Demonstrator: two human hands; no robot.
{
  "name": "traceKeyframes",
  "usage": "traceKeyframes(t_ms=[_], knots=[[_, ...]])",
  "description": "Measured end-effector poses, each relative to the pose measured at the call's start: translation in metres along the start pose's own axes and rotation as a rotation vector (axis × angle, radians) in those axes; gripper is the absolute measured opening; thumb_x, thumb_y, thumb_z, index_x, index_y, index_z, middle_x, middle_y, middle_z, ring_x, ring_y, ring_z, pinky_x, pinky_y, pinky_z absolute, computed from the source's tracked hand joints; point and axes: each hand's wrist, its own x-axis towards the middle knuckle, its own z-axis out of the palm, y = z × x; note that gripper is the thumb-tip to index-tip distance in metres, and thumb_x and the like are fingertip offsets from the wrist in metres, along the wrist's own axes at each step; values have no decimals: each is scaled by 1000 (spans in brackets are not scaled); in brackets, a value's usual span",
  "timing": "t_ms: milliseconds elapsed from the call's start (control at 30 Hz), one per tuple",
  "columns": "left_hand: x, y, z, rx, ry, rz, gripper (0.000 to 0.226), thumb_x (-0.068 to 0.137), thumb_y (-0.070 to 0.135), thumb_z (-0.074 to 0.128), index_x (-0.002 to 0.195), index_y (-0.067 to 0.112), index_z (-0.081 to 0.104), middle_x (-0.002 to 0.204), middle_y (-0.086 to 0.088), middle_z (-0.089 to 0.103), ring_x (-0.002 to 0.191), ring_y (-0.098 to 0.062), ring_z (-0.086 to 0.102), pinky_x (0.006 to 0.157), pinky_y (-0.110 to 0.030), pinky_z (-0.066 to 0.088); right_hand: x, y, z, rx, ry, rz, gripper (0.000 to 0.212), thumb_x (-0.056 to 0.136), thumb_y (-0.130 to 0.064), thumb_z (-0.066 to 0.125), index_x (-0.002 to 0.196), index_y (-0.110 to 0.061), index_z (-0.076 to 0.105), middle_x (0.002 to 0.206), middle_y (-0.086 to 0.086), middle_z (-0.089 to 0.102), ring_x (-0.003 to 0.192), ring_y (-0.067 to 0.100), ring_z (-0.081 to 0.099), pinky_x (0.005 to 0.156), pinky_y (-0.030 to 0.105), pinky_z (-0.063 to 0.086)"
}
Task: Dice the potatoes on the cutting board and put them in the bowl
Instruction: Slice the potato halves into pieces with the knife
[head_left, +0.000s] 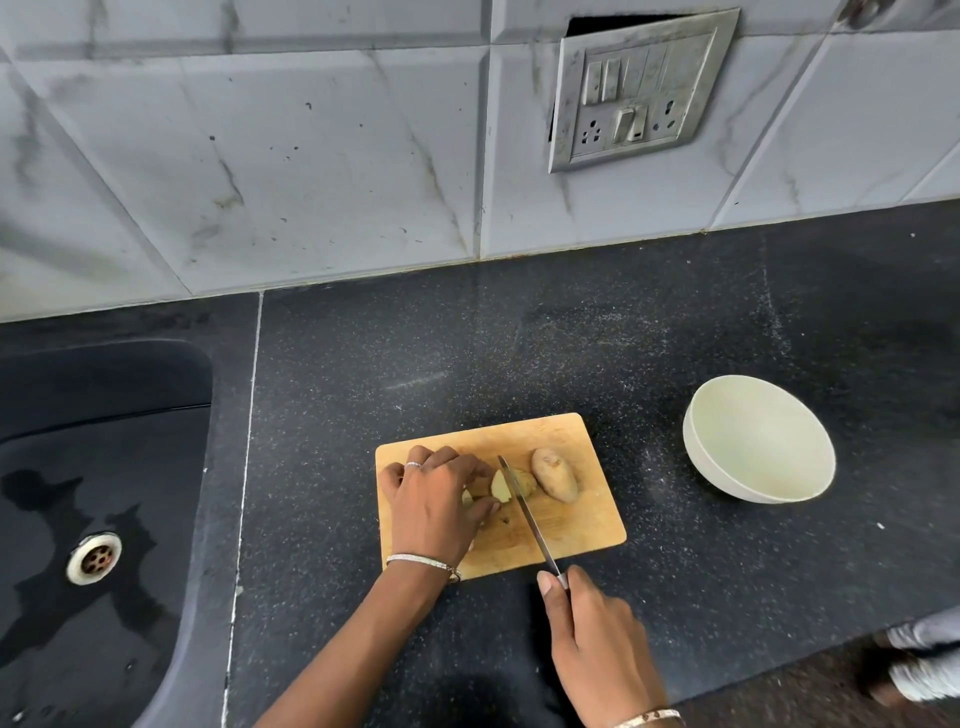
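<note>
Right of the knife grip (563, 579), bare countertop (675, 545) runs open to the bowl (758, 439); ahead, the whole potato (555, 474) blocks the cutting board (571, 525).

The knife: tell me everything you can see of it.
The knife has a long, narrow, metal-looking blade. Its tip points away from the person, its edge down in a partly cut potato on the wooden cutting board. The right hand hides the handle; the left hand steadies the potato beside the blade.

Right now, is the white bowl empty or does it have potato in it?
Empty: the white bowl shows only its bare inside; the potato pieces lie on the cutting board.
</note>
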Motion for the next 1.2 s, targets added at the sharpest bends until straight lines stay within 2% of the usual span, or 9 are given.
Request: traceKeyframes(t_ms=[67, 200, 333, 500, 667, 800, 1000, 1200], knots=[[2, 0, -1, 27, -37, -4, 31, 72, 54, 72, 102, 46, 66, 97, 22, 59, 102, -8, 41, 77, -31, 12, 1, -1, 0, 5, -6, 24, 33, 99, -53, 22, 85, -27, 38, 72, -6, 49, 69, 22, 50, 64, 35, 39], [4, 1, 0, 53, -67, -6, 35, 74, 58, 69, 108, 49, 65, 100, 22, 58, 104, -8, 40, 78, -32, 12, 3, -2, 2, 12, -35, 30, 34, 99, -53, 22, 85, -27, 37, 76, -5, 53, 84, 25, 63, 64, 36, 40], [5, 1, 1, 44, -63, -30, 35, 73, 60, 69, 106, 50, 65, 96, 21, 57, 101, -8, 40, 76, -31, 10, 3, -1, 3, 20, -37, 5, 35, 98, -54, 22, 83, -27, 37, 75, -4, 55, 78, 23, 61, 63, 37, 41], [4, 0, 2, 13, -45, -35, 35, 71, 60, 69, 105, 49, 66, 93, 21, 57, 99, -7, 39, 77, -31, 11, 2, -5, -1, 20, -13, -23, 34, 98, -53, 21, 83, -27, 37, 71, -4, 52, 65, 18, 47, 61, 35, 39], [3, 0, 3, 6, -37, -42, 35, 72, 61, 69, 104, 48, 66, 94, 22, 57, 99, -6, 40, 76, -30, 11, 3, -8, 3, 2, -20, -27, 33, 99, -53, 19, 86, -29, 36, 72, -7, 52, 67, 17, 52, 60, 32, 40], [4, 0, 3, 9, -41, -47, 33, 71, 61, 69, 101, 48, 67, 92, 23, 56, 99, -6, 39, 77, -31, 11, 3, -8, 11, 3, -45, 8, 34, 98, -54, 16, 89, -28, 36, 78, -6, 58, 80, 22, 64, 63, 35, 46], [7, 1, 3, -7, -61, -49, 30, 72, 57, 70, 100, 45, 69, 97, 21, 61, 103, -7, 40, 78, -31, 10, 6, -16, 11, -39, -56, 48, 35, 100, -51, 17, 97, -26, 40, 91, -1, 63, 91, 27, 65, 66, 37, 47], [8, 1, 3, -33, -58, -64, 27, 71, 56, 72, 95, 44, 71, 100, 24, 64, 105, -6, 40, 79, -30, 8, 17, -23, 11, -69, -34, 47, 37, 102, -48, 22, 108, -23, 49, 96, 2, 65, 95, 27, 65, 63, 32, 41]])
